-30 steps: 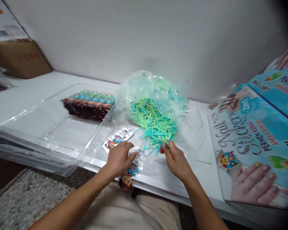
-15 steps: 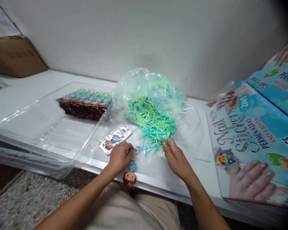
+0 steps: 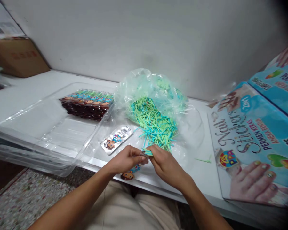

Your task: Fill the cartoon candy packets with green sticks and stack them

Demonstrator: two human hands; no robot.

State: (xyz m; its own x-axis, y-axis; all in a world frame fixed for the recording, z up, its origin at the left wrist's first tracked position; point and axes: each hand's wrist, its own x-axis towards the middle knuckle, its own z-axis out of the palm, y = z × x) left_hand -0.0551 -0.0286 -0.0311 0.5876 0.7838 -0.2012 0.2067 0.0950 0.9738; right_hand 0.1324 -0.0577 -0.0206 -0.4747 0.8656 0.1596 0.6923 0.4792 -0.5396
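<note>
My left hand (image 3: 126, 159) is closed on the top of a printed sachet (image 3: 128, 175), whose lower end with a cartoon face hangs below my fingers at the table's front edge. My right hand (image 3: 168, 166) pinches a few short green and blue sticks (image 3: 147, 152), their ends at the sachet's top; whether they are inside it is hidden by my fingers. Just beyond lies a heap of thin green and blue sticks (image 3: 156, 123), spilling from a clear plastic bag (image 3: 134, 81). Another sachet (image 3: 116, 140) lies flat, left of the heap.
On the left, a clear plastic tray (image 3: 85, 143) holds a stack of similar sachets (image 3: 86, 107). Large blue printed boxes (image 3: 252, 140) stand at the right. One loose green stick (image 3: 203, 159) lies before them. A cardboard box (image 3: 19, 59) sits at the far left, against the wall.
My right hand has moved left from the heap's edge with the sticks and now meets my left hand. The sachet in my left hand has shifted slightly and tilted.
</note>
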